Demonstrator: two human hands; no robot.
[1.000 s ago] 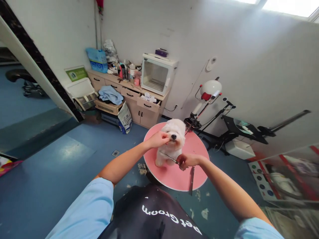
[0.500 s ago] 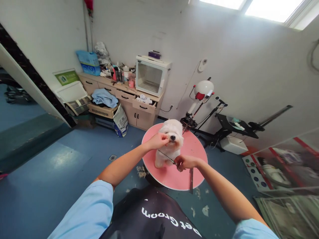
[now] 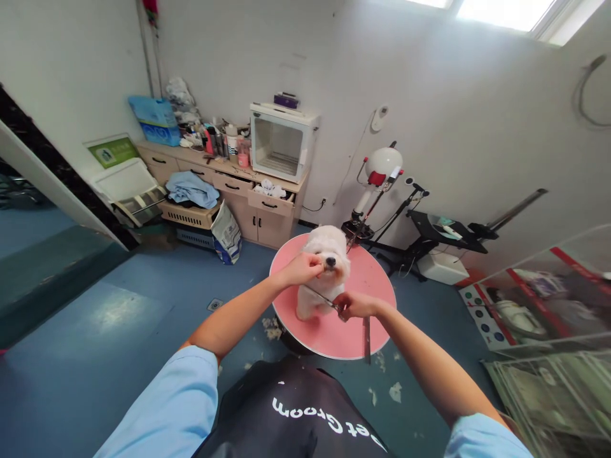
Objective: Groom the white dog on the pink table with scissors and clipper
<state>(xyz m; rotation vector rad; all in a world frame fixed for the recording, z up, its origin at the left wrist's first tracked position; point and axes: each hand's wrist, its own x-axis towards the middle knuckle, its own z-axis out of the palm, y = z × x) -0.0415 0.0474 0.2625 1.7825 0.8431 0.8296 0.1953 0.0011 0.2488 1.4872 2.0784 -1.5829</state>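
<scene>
A fluffy white dog [image 3: 326,242] faces me on the round pink table [image 3: 372,280]. My left hand [image 3: 305,267] is at the side of its muzzle, fingers pinched on the muzzle fur beside the black nose. My right hand [image 3: 354,306] holds a pair of scissors [image 3: 323,297] by the handles. Their blades point left, across the dog's chest just under its chin; whether they touch the fur I cannot tell. Below my right hand a comb [image 3: 366,340] reaches past the table's near edge. Whether that hand also holds it is unclear.
Fur clumps [image 3: 272,329] lie on the blue floor. Behind the table stand a white-domed machine on a stand [image 3: 383,166] and a black side tray [image 3: 443,230]. A cabinet [image 3: 277,222] with open drawers carries bottles and a white glass-fronted box [image 3: 279,145]. Clear-panelled enclosures [image 3: 539,356] are at the right.
The view has shifted slightly, so the room appears a little further left. Both hands, the scissors and the dog keep nearly the same places relative to one another.
</scene>
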